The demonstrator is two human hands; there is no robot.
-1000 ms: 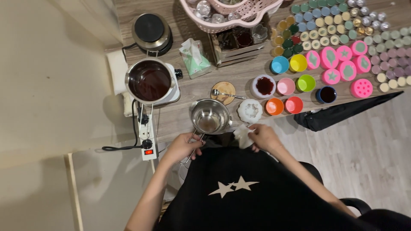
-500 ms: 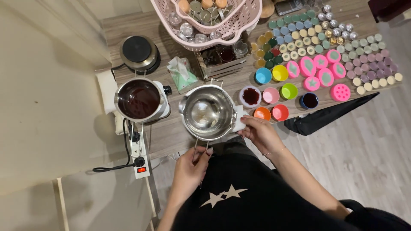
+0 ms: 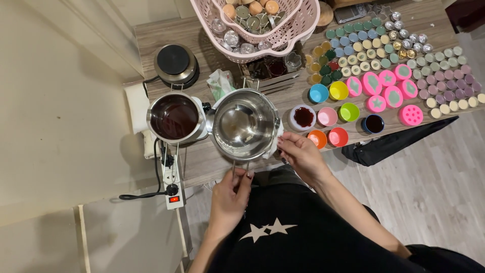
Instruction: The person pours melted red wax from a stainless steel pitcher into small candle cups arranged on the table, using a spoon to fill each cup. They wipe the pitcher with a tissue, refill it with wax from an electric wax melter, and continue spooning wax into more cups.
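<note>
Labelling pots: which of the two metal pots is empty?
The pot held by the left hand, shiny and bare inside; the other pot, further left, holds dark liquid.

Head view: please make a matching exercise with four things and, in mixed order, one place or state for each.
1. steel pot
2. left hand
3. pink basket
4. dark pot

a. full of dark liquid
b. at the table's far edge, holding small candles
c. holding the wire handle
d. shiny, no liquid inside

Pairs: 1-d, 2-c, 3-b, 4-a
</note>
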